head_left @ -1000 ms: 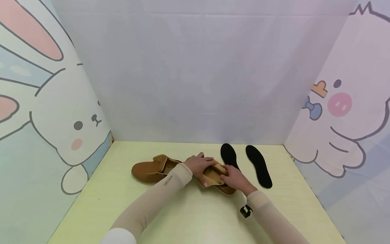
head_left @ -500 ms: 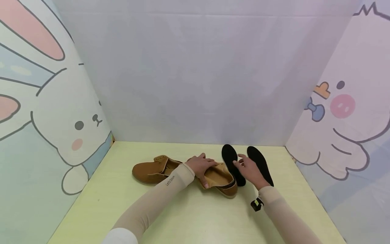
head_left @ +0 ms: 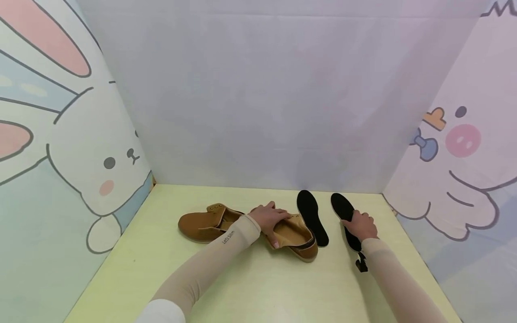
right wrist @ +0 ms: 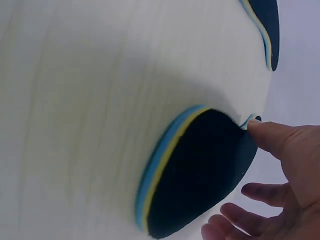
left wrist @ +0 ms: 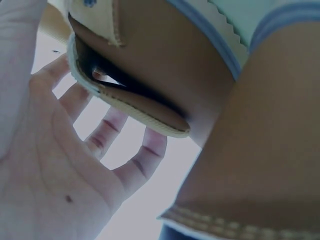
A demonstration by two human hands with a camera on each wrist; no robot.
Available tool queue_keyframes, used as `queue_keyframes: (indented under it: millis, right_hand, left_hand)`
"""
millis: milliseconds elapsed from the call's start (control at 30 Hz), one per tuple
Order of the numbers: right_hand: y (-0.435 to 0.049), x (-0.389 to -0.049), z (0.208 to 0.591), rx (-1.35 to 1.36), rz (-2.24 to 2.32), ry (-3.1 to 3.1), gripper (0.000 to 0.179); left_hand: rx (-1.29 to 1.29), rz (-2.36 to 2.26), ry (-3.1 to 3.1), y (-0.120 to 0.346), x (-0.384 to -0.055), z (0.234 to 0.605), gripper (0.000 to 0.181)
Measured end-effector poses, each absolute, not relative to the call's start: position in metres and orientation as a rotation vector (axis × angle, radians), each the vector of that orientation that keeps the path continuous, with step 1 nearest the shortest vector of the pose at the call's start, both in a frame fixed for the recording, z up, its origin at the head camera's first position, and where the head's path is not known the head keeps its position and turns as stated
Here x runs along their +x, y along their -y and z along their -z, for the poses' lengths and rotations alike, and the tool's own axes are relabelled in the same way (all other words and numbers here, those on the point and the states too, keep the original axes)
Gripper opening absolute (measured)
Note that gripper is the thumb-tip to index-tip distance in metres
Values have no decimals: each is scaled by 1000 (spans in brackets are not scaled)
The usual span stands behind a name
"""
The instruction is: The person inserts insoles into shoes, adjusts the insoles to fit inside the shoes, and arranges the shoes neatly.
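My left hand grips a brown lace-up shoe without laces, thumb on the near side of its opening and fingers on the far side. In the left wrist view, those fingertips lie along the shoe's stitched flap. My right hand holds the right-hand black insole around its middle. Seen from the right wrist, the thumb presses one edge of this insole, which has blue and yellow layers below, while the fingers curl by the opposite edge.
A matching brown shoe lies to the left, partly hidden by my left forearm. The other black insole lies between the gripped shoe and my right hand. A grey-white backdrop rises at the back edge of the pale table.
My right hand has left the shoe opening, passed over the nearer insole and taken hold of the right-hand one. The left hand keeps its grip on the shoe.
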State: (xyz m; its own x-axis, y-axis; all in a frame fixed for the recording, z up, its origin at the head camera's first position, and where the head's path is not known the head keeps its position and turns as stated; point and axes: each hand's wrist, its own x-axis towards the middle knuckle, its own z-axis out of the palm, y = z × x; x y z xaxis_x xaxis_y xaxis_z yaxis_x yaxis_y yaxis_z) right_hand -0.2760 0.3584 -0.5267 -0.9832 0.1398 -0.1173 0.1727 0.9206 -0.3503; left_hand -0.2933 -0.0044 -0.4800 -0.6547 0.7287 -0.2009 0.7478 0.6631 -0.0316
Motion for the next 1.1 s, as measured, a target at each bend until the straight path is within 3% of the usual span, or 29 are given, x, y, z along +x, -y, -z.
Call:
queue_keyframes:
  millis: [367,800,1100]
  right_hand:
    - [-377,-275,528,151,447,-2975,63]
    - [-380,-260,512,31,365,-2878,84]
    - [-380,-253,516,-43,410,-2934,81]
  left_hand:
    - [1189,138,-2695,4,-294,479,112]
    - [1189,105,-2695,2,-296,482,112]
    - [1220,20,-2629,5,-306,485,110]
